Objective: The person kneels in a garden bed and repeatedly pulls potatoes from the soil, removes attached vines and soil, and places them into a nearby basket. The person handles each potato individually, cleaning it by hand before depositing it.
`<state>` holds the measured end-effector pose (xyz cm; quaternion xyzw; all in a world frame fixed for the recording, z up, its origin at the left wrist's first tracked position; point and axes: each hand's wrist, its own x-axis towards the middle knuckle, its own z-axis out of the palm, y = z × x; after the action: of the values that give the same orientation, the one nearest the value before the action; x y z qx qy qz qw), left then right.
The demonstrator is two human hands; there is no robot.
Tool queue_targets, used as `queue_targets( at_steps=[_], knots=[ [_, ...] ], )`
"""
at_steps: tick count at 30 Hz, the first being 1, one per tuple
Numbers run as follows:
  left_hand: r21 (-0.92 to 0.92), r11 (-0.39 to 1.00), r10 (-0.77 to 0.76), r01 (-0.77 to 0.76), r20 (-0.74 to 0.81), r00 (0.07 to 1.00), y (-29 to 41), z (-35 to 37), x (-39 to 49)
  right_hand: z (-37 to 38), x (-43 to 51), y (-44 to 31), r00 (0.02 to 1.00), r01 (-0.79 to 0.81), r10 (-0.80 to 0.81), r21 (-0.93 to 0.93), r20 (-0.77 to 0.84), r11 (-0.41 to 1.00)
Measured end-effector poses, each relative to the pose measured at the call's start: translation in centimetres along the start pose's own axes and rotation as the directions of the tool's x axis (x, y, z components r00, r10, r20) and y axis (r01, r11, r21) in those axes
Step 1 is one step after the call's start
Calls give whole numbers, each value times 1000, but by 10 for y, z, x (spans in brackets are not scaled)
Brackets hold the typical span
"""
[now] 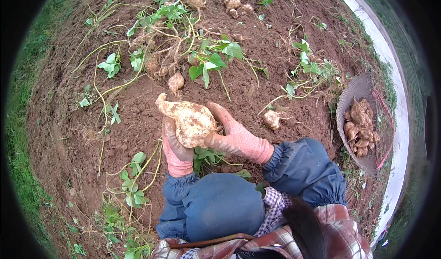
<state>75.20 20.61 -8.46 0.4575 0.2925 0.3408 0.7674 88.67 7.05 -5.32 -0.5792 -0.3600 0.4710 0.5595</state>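
Note:
A large pale tuber (193, 123) with a narrow curved end and patches of soil is held between both hands above the ground. My left hand (176, 143), in a soiled pink glove, supports its left and lower side. My right hand (232, 131), gloved the same way, grips its right side with thumb and fingers spread around it. Just beyond lies a small round tuber (176, 82), close to a pulled-up clump of roots and green vines (172, 42). Another small tuber with thin roots (272, 120) rests on the soil to the right of my right hand.
At the right stands a woven basket (358, 161) with a red handle (388, 131), holding several brown tubers (361, 128). More tubers (237, 7) lie on the soil at the top. Leafy vines (134, 190) spread at lower left. A pale concrete strip (396, 80) borders the field; grass (20, 121) edges the left.

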Motion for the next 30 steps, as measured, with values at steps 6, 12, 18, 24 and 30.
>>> queue_targets(
  at_steps=[6,12,18,24,30],
  knots=[
    [277,959,-64,51,37,997,15,22,-12,-13,-23,3,970,-192,219,893,108,407],
    [178,960,-239,219,104,965,9,31,-7,-155,-125,13,913,361,101,897,-396,256],
    [192,939,-317,284,171,933,-2,37,-8,-253,-219,30,534,844,-162,515,-830,150],
    [461,808,-526,368,281,802,13,43,-13,-186,-66,61,926,-291,292,42,-238,956],
    [479,825,-516,299,426,743,12,39,-14,-135,-15,114,752,-305,603,-952,-267,-41]
  ],
)
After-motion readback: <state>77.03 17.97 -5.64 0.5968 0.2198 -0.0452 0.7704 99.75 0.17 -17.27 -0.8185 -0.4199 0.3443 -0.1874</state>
